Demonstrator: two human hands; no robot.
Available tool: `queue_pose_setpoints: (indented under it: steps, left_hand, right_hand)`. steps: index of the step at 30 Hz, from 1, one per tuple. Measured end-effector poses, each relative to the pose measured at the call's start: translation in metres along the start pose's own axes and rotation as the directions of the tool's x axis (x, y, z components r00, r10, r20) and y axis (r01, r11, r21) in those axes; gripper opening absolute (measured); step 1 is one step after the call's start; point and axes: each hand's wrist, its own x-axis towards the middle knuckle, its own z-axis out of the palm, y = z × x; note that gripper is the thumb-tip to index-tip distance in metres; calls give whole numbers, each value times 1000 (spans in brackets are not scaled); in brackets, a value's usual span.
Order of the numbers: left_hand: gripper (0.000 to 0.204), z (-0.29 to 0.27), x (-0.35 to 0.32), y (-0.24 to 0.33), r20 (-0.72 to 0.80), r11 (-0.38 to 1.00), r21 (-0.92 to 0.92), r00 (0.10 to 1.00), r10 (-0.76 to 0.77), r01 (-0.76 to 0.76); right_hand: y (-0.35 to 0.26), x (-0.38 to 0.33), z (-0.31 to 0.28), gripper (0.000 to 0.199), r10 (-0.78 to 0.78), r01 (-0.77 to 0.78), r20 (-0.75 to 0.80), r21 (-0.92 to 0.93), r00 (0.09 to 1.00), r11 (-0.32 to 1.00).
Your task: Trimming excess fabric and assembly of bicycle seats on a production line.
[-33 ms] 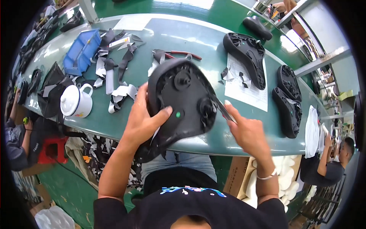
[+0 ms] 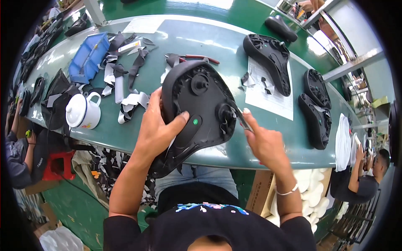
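Observation:
A black bicycle saddle [image 2: 211, 106] is held underside up over the table's near edge, its wide end away from me and its narrow end by my lap. My left hand [image 2: 159, 131] grips its left side, thumb across the inner face beside a green dot. In my right hand [image 2: 268, 144] is a slim metal tool [image 2: 242, 119], its far end against the saddle's right rim; the tip's shape is hard to make out. Red-handled pliers [image 2: 202, 57] lie just beyond the saddle. More black saddles [image 2: 271, 65] lie to the right, some underside up.
Dark and white scraps [image 2: 133, 106], a blue bin [image 2: 88, 60] and a white lidded mug [image 2: 85, 111] occupy the table's left. A printed sheet [image 2: 272, 106] lies at right. Below stands a cardboard box [image 2: 260, 190] with cream pads. People sit at both sides.
The saddle has tilted slightly, showing more of its inner face. My right hand and the tool have shifted a little left and down along the rim. The left hand keeps its grip.

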Motion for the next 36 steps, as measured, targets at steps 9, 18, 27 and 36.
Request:
queue_pose_setpoints:
  steps: [9, 18, 27, 36]
  left_hand:
    - [78, 54, -59, -1, -174, 977, -214, 983, -58, 20]
    - [86, 65, -91, -24, -171, 996, -85, 985, -18, 3]
    - [60, -5, -74, -12, -2, 873, -443, 973, -229, 205]
    - [64, -58, 28, -24, -177, 676, -671, 951, 254, -305]
  right_hand:
    - [-43, -53, 40, 58, 193, -172, -102, 185, 976, 968]
    - [-38, -77, 24, 59, 486, -365, 55, 734, 872, 572]
    - [26, 34, 20, 48, 576, -255, -389, 623, 719, 739]
    - [33, 26, 30, 43, 469, -156, -114, 853, 876, 499]
